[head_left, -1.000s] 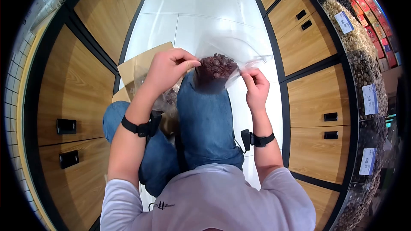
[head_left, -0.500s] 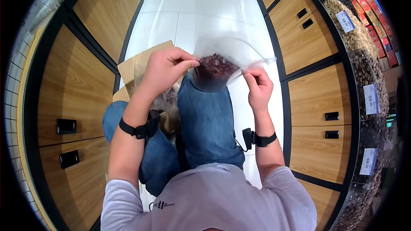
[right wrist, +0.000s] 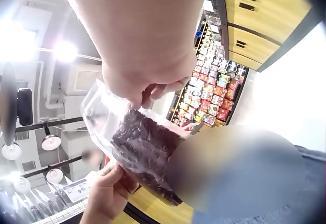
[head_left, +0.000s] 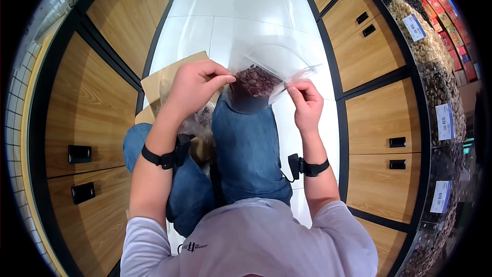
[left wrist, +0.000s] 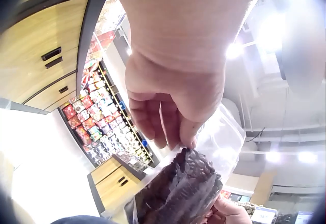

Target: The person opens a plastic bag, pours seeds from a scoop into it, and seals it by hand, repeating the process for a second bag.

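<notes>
A clear plastic bag [head_left: 277, 54], its lower part filled with dark red-brown flat pieces [head_left: 256, 82], hangs between both hands above the right knee. My left hand [head_left: 197, 84] pinches the bag's left edge between thumb and fingertips. On the opposite edge, my right hand [head_left: 307, 105] pinches the folded plastic. The upper part of the bag stands up past the hands, loose and see-through. In the left wrist view the dark pieces [left wrist: 183, 188] bulge just below the left fingertips. The right wrist view shows the bag [right wrist: 145, 147] stretched between both hands.
A cardboard box [head_left: 174, 69] with another clear bag [head_left: 200, 118] stands on the floor left of the knees, partly hidden by the left forearm. Wooden cabinets [head_left: 382, 113] line both sides of the pale tiled aisle [head_left: 246, 0]. Price-tagged bins [head_left: 425, 51] top the right side.
The bag has swung slightly left and the dark pieces sit a little further left. My right hand moved out a little, then back in. Both pinches stay on the bag.
</notes>
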Demonstrator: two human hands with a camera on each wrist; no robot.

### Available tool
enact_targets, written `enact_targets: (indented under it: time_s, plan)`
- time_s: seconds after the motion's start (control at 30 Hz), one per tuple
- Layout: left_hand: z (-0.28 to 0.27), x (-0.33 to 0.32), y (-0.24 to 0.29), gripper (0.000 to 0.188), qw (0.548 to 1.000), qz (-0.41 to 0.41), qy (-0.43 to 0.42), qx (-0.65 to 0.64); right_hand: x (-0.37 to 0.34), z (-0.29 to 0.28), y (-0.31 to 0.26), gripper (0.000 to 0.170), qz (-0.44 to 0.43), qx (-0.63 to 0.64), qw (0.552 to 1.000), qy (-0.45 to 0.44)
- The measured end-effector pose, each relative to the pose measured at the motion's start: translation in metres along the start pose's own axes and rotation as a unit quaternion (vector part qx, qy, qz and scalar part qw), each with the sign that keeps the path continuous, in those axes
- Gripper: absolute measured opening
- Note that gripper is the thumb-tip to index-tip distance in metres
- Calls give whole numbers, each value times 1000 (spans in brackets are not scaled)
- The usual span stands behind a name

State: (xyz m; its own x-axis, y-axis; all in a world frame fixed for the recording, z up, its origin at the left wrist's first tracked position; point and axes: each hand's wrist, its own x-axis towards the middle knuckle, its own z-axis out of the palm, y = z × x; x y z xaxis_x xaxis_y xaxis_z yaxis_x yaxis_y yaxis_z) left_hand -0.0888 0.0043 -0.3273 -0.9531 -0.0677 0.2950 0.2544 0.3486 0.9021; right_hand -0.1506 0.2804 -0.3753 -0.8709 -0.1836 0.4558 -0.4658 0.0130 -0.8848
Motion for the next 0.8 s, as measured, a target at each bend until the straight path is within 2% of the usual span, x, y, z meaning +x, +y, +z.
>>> enact_targets:
  time_s: [0.13, 0.2, 0.33, 0.57, 0.7, 0.8]
  plan:
    - [-1, -5, -1, 14, 1000, -23, -13, -6, 3, -3, -7, 5, 12, 14, 1000, -17]
    - [-2, -1, 1, 15, 1000, -26, -9, 7, 0, -5, -1, 6, 19, -19, 1000, -14]
    - [0, -4, 2, 14, 999, -29, -13, -8, -4, -3, 5, 6, 44, 31, 999, -5]
    - [-2, -1, -1, 14, 998, -61, -23, -15, 4, -2, -1, 5, 20, 17, 999, -25]
    - [-3, -1, 8, 14, 998, -45, -36, 5, 8, 1, -9, 4, 14, 36, 999, -22]
    - [-1, 0, 9, 13, 997, -55, -26, -47, 8, 5, -9, 6, 3, 46, 999, -6]
